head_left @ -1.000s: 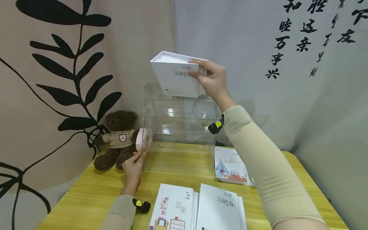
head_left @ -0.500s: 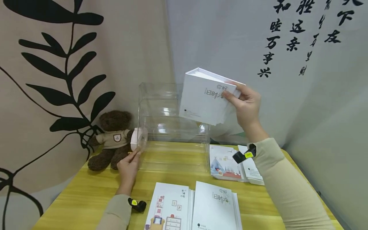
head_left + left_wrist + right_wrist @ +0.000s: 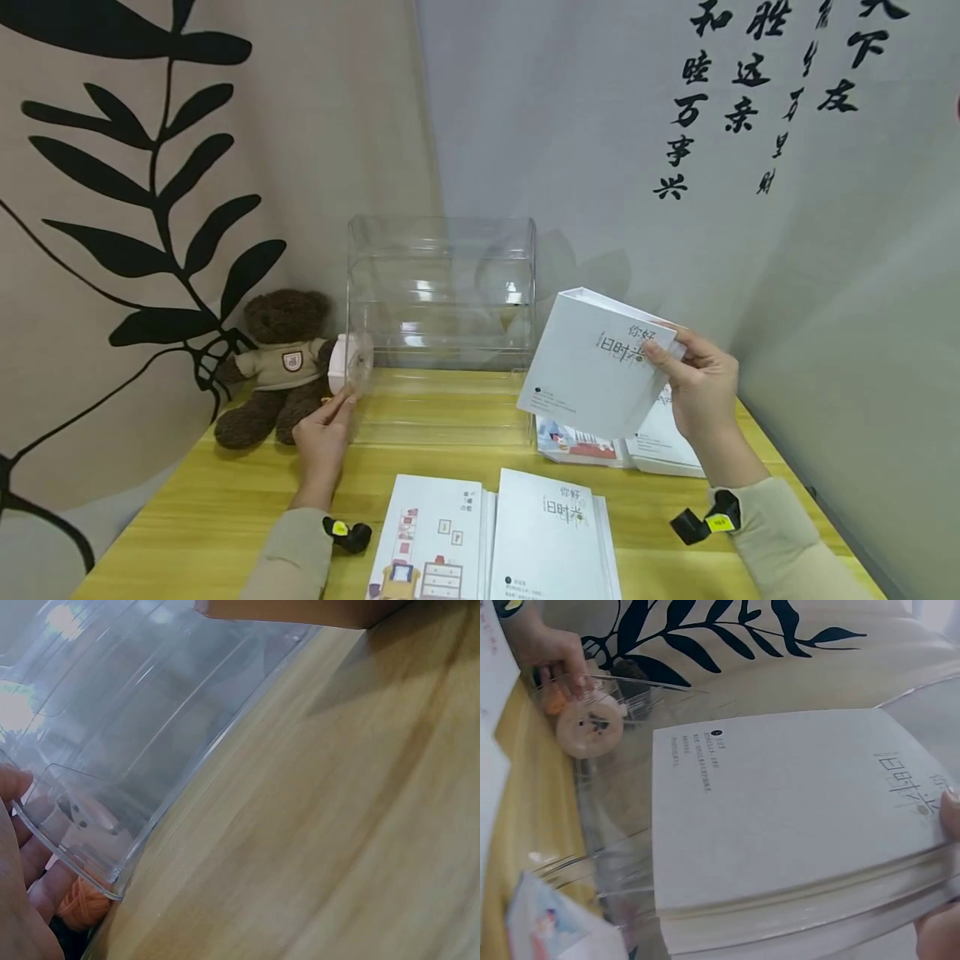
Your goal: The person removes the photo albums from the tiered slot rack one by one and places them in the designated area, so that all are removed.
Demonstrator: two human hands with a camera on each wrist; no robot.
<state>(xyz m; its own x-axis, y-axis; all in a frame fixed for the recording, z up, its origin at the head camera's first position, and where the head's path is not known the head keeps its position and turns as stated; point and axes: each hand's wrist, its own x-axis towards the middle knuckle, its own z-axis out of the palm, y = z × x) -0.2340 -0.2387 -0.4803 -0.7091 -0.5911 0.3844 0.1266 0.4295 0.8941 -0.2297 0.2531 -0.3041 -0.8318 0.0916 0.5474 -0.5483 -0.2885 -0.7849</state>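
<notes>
My right hand (image 3: 705, 392) grips a thick white book (image 3: 592, 358) by its right edge, thumb on the printed cover, fingers behind. The book is tilted and held above the books at the back right; its page layers show in the right wrist view. My left hand (image 3: 324, 433) pinches the lower left edge of a clear plastic rack (image 3: 442, 350), thumb on one side and fingers behind in the left wrist view. The rack stands upright on the table, with no books visible in it.
Two stacks of white books (image 3: 427, 542) lie side by side at the table's front. A picture-covered book (image 3: 577, 442) and another white book (image 3: 667, 446) lie back right. A brown teddy bear (image 3: 288, 367) and orange yarn (image 3: 84, 904) are left of the rack.
My right hand has carried the white book down and to the right, from above the rack to over the back-right books. The left hand stays on the rack's edge; the view has shifted slightly.
</notes>
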